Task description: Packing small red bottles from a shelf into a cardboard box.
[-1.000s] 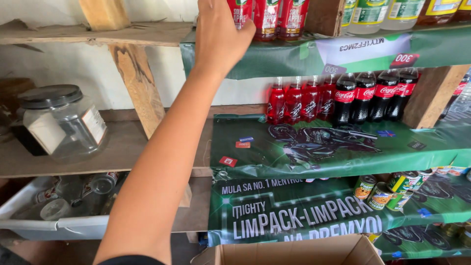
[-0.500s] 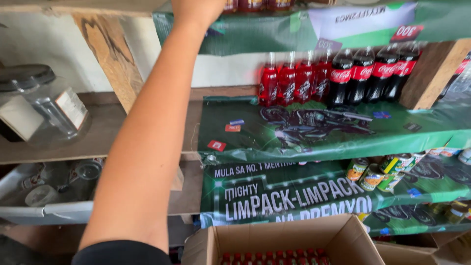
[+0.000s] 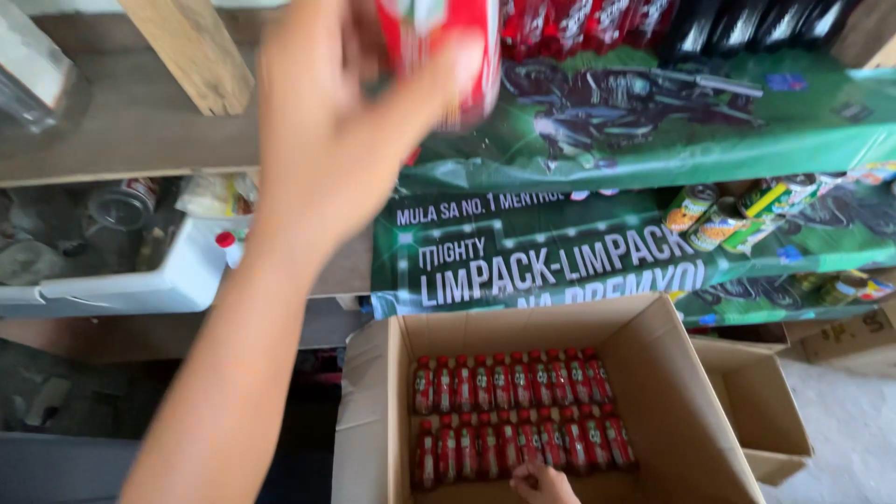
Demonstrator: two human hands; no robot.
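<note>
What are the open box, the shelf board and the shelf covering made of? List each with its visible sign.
Open box: corrugated cardboard, matte brown, with folded flaps and raw edges.
Shelf board: bare wood, dull grey-brown, grain showing.
Shelf covering: probably printed vinyl or plastic sheet, glossy green, creased and draping over the edge.

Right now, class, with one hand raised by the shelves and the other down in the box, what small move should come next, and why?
Probably close the right hand on one of the boxed bottles. It lies at the near row in the cardboard box, its grip unclear, while the left hand is occupied, wrapped round a red bottle.
</note>
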